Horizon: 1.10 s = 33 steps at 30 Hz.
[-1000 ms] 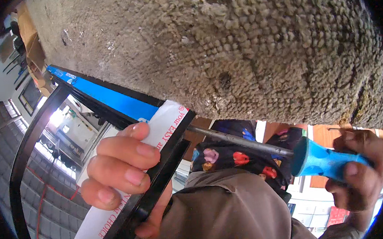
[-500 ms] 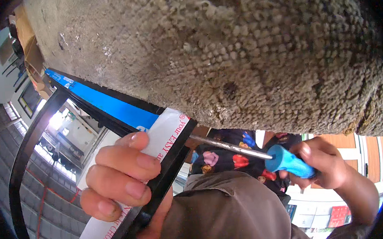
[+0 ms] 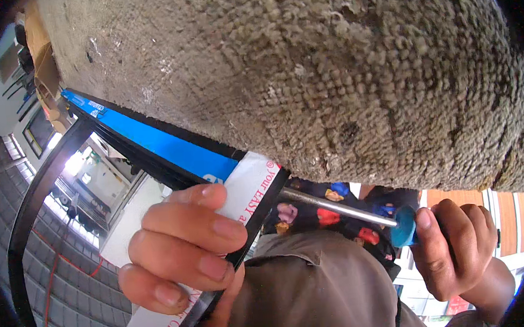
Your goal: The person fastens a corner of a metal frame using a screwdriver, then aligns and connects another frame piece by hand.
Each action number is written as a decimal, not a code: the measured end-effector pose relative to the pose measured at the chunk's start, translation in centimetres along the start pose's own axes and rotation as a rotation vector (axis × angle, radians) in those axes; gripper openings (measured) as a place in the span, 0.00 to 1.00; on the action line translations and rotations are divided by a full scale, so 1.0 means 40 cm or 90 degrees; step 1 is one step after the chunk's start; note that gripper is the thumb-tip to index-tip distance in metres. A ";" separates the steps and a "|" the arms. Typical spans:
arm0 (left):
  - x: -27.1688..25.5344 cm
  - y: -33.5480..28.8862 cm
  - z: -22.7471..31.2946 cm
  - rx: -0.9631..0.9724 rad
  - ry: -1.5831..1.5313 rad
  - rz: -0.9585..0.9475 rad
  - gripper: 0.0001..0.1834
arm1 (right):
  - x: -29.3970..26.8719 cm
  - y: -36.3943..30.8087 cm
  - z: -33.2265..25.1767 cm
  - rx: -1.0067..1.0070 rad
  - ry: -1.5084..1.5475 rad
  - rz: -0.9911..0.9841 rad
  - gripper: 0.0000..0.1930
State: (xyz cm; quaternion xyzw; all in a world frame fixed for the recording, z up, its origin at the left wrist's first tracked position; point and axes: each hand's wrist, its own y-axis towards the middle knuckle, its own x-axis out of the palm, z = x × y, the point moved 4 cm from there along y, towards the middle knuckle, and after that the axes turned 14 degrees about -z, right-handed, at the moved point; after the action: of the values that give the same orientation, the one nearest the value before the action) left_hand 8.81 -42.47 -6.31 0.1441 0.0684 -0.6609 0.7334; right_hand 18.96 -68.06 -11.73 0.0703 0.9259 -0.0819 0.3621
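Observation:
A black frame (image 3: 18,241) stands on edge against a worn, carpet-covered surface (image 3: 305,81). Blue film (image 3: 170,147) and white printed film (image 3: 252,177) line its side. My left hand (image 3: 186,248) is closed around the side bar, fingers over the white film and thumb underneath. In my right hand (image 3: 456,253) is a screwdriver (image 3: 341,208), gripped by its blue handle. Its metal shank slants up and left to the frame's corner edge, just below the carpet. The screwdriver's tip is hidden behind that edge.
Cardboard (image 3: 43,69) stands beyond the carpeted surface at the upper left. Grey panelling with an orange line (image 3: 54,269) shows within the frame. My brown shirt (image 3: 307,282) and dark patterned cloth (image 3: 314,211) are below, with wood-brown and white panels (image 3: 509,219) at the right.
My right hand has turned on the screwdriver's handle, with its knuckles now facing me. My left hand and the frame's near end appear slightly farther right.

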 end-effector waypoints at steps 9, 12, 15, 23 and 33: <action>-0.036 -0.004 0.009 -0.084 0.039 -0.027 0.24 | -0.006 0.051 0.007 0.109 0.274 -0.048 0.24; -0.078 -0.029 0.021 -0.055 0.101 0.004 0.39 | 0.017 0.067 0.040 0.148 0.513 -0.107 0.22; -0.075 -0.024 0.019 -0.040 0.084 -0.013 0.44 | 0.025 0.073 0.065 0.353 0.901 -0.228 0.23; -0.045 -0.005 -0.024 -0.024 -0.012 -0.088 0.42 | -0.014 0.001 0.049 0.381 0.766 -0.036 0.32; -0.056 -0.011 -0.041 0.054 -0.106 -0.079 0.44 | -0.015 -0.012 -0.016 0.003 0.014 -0.045 0.30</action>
State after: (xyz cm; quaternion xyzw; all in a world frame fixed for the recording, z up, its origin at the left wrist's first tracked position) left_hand 8.28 -39.90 -7.27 0.1151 -0.0119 -0.7168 0.6876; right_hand 18.90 -68.46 -10.81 0.0393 0.9314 -0.0963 0.3488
